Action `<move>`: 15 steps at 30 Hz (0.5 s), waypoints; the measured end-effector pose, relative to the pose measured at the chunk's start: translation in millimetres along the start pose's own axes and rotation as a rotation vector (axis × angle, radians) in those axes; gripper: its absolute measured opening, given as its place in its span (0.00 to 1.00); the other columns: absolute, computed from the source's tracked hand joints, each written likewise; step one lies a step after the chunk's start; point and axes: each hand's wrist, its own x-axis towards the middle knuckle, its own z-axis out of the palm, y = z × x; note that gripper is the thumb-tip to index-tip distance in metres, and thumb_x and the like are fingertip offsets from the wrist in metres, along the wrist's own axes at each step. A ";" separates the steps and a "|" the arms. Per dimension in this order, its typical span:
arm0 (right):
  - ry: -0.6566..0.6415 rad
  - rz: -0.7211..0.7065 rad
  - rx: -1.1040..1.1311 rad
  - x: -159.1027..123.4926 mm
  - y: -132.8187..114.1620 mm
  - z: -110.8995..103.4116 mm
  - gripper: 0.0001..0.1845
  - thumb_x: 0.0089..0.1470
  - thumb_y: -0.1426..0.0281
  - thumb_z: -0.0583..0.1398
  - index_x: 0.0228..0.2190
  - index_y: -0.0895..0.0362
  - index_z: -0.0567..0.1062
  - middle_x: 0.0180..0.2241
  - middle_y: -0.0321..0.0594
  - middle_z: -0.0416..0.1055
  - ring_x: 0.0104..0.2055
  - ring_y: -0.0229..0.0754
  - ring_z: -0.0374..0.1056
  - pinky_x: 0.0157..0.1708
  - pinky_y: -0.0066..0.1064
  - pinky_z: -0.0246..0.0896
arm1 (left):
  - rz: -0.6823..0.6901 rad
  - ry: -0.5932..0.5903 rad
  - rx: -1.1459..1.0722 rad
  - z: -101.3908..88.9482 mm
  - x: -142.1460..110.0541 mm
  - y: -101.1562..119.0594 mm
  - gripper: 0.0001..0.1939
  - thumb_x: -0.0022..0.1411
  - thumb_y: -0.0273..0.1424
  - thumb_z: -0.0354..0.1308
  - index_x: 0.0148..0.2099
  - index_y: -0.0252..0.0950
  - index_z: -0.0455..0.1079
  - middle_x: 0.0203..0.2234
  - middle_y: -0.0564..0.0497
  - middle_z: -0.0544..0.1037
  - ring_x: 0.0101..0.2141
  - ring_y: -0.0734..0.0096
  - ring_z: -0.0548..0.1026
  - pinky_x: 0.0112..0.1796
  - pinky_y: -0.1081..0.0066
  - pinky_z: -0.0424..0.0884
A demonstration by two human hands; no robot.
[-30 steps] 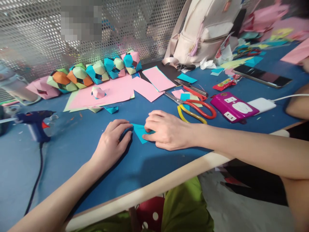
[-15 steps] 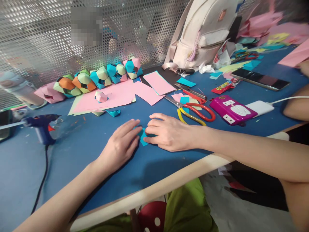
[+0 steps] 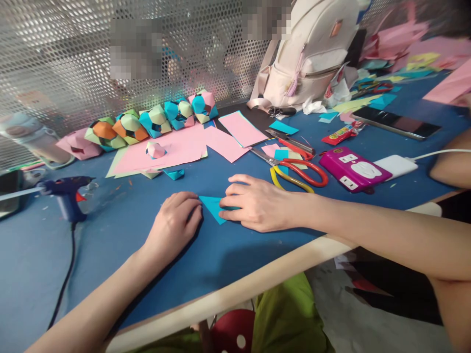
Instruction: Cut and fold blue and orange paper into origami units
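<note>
A small teal paper piece (image 3: 214, 208) lies flat on the blue table (image 3: 121, 215) between my hands. My right hand (image 3: 257, 203) presses its fingertips down on the paper's right side, fingers close together. My left hand (image 3: 172, 225) rests just left of the paper with its fingers curled, the tips at the paper's left edge. Most of the paper is hidden under my right fingers.
Red and yellow scissors (image 3: 298, 171), a magenta power strip (image 3: 355, 169) and a phone (image 3: 395, 122) lie to the right. Pink sheets (image 3: 172, 147) and a row of folded paper balls (image 3: 154, 120) sit behind. A blue glue gun (image 3: 66, 196) is at left, a backpack (image 3: 312, 54) at the back. Another person's arm (image 3: 451, 164) shows at far right.
My left hand reached over the teal paper with straight fingers, then drew back left and curled. The paper's left corner shows again. My right hand stayed pressing on it.
</note>
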 end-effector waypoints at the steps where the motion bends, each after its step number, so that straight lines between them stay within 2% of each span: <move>1: -0.007 -0.002 -0.002 0.0 0.2 0.0 0.14 0.58 0.73 0.55 0.44 0.55 0.76 0.40 0.41 0.75 0.41 0.45 0.64 0.53 0.43 0.49 | -0.058 -0.001 -0.020 -1.7 1.6 -3.5 0.12 0.65 0.29 0.49 0.38 0.33 0.74 0.36 0.43 0.78 0.38 0.62 0.76 0.41 0.61 0.74; 4: -0.018 -0.006 -0.008 0.1 0.6 0.1 0.14 0.57 0.73 0.56 0.44 0.55 0.76 0.40 0.40 0.75 0.41 0.44 0.64 0.52 0.42 0.49 | -0.160 -0.014 -0.072 -3.3 8.0 -14.2 0.12 0.64 0.30 0.49 0.41 0.36 0.75 0.37 0.46 0.78 0.39 0.64 0.76 0.42 0.64 0.72; 7: -0.012 -0.014 -0.014 0.4 0.7 0.1 0.13 0.56 0.73 0.57 0.43 0.56 0.76 0.40 0.40 0.75 0.41 0.44 0.64 0.52 0.42 0.49 | -0.158 -0.064 -0.111 0.5 13.7 -22.1 0.12 0.63 0.31 0.50 0.40 0.38 0.76 0.36 0.48 0.77 0.39 0.64 0.75 0.42 0.64 0.72; 10: 0.001 -0.026 -0.016 0.5 0.8 0.4 0.12 0.56 0.74 0.57 0.41 0.56 0.76 0.42 0.40 0.75 0.41 0.44 0.64 0.52 0.42 0.50 | -0.149 -0.063 -0.132 5.9 16.7 -25.5 0.12 0.62 0.30 0.52 0.37 0.38 0.77 0.33 0.49 0.76 0.37 0.65 0.74 0.41 0.64 0.71; 15: 0.038 -0.059 0.036 0.0 2.5 2.4 0.14 0.59 0.75 0.54 0.43 0.58 0.76 0.50 0.37 0.74 0.48 0.45 0.64 0.53 0.41 0.51 | -0.178 -0.047 -0.146 9.9 20.1 -26.9 0.11 0.61 0.29 0.52 0.34 0.38 0.77 0.31 0.50 0.75 0.36 0.66 0.73 0.41 0.65 0.70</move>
